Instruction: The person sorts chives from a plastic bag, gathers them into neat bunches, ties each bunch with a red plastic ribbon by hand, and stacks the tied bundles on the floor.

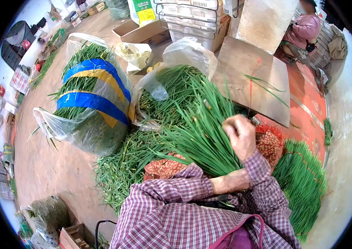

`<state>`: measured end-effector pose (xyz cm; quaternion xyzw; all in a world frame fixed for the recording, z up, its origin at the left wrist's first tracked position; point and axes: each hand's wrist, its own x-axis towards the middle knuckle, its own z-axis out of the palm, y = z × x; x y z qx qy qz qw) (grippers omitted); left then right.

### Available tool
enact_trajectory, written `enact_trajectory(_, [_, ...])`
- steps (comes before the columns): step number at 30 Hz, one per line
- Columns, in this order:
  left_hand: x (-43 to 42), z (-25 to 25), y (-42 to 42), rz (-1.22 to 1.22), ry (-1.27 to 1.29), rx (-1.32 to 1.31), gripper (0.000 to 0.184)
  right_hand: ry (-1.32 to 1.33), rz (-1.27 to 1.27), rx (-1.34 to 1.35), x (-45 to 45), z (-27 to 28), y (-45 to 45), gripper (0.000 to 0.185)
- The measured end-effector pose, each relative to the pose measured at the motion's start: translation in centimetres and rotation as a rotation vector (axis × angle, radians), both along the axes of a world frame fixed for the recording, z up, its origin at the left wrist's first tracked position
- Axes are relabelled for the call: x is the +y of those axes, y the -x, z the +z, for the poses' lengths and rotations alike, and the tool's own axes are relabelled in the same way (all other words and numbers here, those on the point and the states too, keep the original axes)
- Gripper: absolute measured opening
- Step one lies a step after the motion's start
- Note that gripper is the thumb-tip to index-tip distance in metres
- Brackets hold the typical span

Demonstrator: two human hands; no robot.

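Note:
A large bunch of garlic chives (209, 128), with long flat green leaves, lies across my lap and fans out up and to the left. My left hand (242, 179) reaches in from the left by the lower end of the bunch. My right sleeve crosses over it, so its fingers are hidden. Along the bunch's right side is my right hand (240, 132), its fingers curled closed. What they hold, if anything, is too small to name. Beneath the bunch shows a red patterned cloth (165, 168). Loose leaf trimmings (120, 166) are heaped on the left.
A stuffed plastic bag with blue bands (95, 99) stands left, beside an open bag of leaves (171, 89). Tied chives (302, 182) are stacked right. A board (242, 70), stacked white crates (190, 20) and a cardboard box (142, 33) lie ahead. Another person (306, 31) sits far right.

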<state>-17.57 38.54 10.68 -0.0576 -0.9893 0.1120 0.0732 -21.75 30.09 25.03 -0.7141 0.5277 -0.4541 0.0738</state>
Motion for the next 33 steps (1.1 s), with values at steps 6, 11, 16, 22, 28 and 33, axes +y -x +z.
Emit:
enact_trajectory(6, [-0.1,1.6,-0.4,0.026,-0.002,-0.051,0.031,-0.603,0.431,-0.461,0.0,7.9,0.0,0.023])
enact_trajectory(11, [-0.1,3.8,-0.7,0.05,-0.009,-0.254,0.033,-0.361,0.306,-0.096,-1.2,6.1,-0.5,0.018])
enact_trajectory(16, [-0.3,2.9,-0.7,0.05,0.188,-0.007,0.041,-0.322,0.176,0.136,-1.1,5.1,-1.9,0.015])
enact_trajectory(22, [-0.3,3.0,-0.6,0.03,0.651,-0.103,0.045,-0.233,0.113,0.388,-1.6,4.4,-3.2,0.017])
enact_trajectory(28, [0.0,0.4,-0.4,0.085,0.635,0.113,0.043,-0.095,0.168,0.291,-1.9,2.3,-2.8,0.013])
enact_trajectory(33, [1.3,-5.2,1.7,0.012,0.15,0.106,0.037,0.122,-0.001,0.079,-3.4,2.9,-2.8,0.012])
